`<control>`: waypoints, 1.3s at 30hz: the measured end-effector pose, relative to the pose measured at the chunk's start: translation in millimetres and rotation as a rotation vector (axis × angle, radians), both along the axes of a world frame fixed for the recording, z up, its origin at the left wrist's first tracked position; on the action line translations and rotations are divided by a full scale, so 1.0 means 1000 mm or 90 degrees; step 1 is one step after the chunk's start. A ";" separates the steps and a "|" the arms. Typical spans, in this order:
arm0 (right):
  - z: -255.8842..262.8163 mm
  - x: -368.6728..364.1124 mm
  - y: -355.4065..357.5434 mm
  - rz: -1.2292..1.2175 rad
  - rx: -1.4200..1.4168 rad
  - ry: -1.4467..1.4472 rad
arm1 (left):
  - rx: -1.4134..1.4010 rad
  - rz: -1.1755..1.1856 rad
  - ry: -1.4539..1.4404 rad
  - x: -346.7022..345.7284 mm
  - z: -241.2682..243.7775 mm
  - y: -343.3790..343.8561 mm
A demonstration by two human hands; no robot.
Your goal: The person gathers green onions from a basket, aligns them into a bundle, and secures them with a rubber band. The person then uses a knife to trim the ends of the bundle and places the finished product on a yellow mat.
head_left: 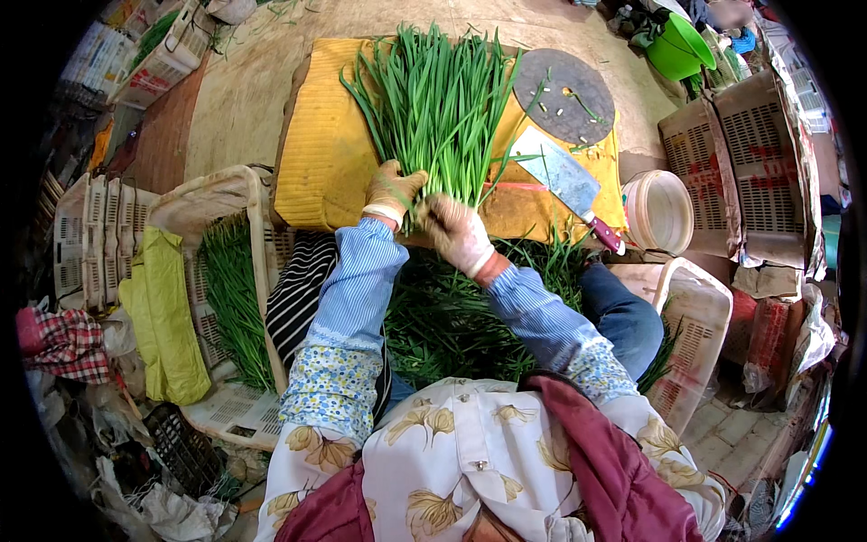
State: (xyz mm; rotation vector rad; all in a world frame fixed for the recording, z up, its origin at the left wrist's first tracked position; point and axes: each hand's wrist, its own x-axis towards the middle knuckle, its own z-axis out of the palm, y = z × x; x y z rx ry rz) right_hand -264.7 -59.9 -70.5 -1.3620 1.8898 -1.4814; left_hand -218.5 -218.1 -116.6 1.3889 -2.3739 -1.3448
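Note:
A broad bunch of garlic chives [440, 108] lies fanned out on a yellow ribbed cloth [325, 142], leaf tips pointing away from me. My left hand [395, 192], in a soiled glove, grips the bunch at the left of its pale stalk ends. Curled and blurred by motion, my gloved right hand [455, 232] is at the stalk ends; whether it pinches anything is hidden. To the right, a cleaver [559, 171] with a dark red handle rests on the cloth. Beyond it is a round grey board [562, 85] with small cut stalk pieces. A pinkish-red strip [518, 186] lies near the blade.
Loose chives [440, 318] fill the space below my forearms. Plastic crates [250, 196] stand at left, one holding more chives [237, 298]; another crate [698, 325] is at right. A white bucket [660, 210] adjoins the cloth. A green bucket [681, 47] stands far right.

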 end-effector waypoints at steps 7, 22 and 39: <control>0.020 0.014 0.077 0.567 0.555 -0.184 | 0.013 -0.059 0.011 0.010 0.041 -0.008; -0.029 -0.029 0.008 -0.138 0.303 -0.112 | -0.061 -0.097 0.036 -0.007 0.022 0.006; -0.010 -0.069 -0.024 -0.234 0.265 -0.111 | -0.094 -0.070 -0.043 -0.020 0.045 0.022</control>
